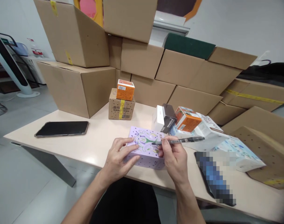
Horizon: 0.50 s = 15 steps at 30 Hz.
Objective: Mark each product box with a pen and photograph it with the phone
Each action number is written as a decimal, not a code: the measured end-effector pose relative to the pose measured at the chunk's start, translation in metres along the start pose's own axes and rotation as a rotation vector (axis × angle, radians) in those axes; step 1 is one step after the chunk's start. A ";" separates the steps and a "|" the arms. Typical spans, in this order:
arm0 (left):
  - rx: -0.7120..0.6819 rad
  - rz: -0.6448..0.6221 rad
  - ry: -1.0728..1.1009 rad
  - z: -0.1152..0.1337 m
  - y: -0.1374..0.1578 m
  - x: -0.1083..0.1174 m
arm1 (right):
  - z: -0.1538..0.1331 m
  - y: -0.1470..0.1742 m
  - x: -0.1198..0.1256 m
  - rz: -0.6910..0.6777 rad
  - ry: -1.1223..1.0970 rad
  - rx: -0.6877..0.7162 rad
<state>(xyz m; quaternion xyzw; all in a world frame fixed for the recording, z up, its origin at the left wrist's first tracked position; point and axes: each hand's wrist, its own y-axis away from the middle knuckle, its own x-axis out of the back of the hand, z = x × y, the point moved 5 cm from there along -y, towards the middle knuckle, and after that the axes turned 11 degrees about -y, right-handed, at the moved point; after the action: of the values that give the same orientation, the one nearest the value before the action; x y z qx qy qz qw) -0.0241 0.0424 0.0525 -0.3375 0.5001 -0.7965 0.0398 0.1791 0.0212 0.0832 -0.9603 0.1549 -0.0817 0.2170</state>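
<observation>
A small purple box (146, 160) with leafy, curling drawings on its lid sits at the table's front edge, before my lap. My left hand (119, 157) rests on the box's left side, fingers stretched over the top and thumb along the front face. In my right hand (175, 157) a dark pen (187, 140) is pinched between thumb and fingers. The pen's tip points left, at the green part of the drawing near the lid's middle; whether it touches the surface I cannot tell.
A phone (62, 128) lies at left, a blurred-out device (215, 177) at right. Behind stand a small carton (115, 107) under an orange box (125, 90), a white box (158, 118), a dark box (169, 116) and another orange box (188, 119). Large cardboard boxes (98, 90) wall the back.
</observation>
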 end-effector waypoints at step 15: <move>0.008 -0.002 0.002 0.001 0.001 0.001 | -0.012 -0.004 -0.005 -0.120 0.222 0.048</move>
<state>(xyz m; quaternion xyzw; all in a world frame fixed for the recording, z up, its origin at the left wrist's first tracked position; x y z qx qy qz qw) -0.0245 0.0410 0.0519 -0.3370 0.4968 -0.7988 0.0399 0.1723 0.0214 0.0953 -0.9475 0.1181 -0.2039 0.2162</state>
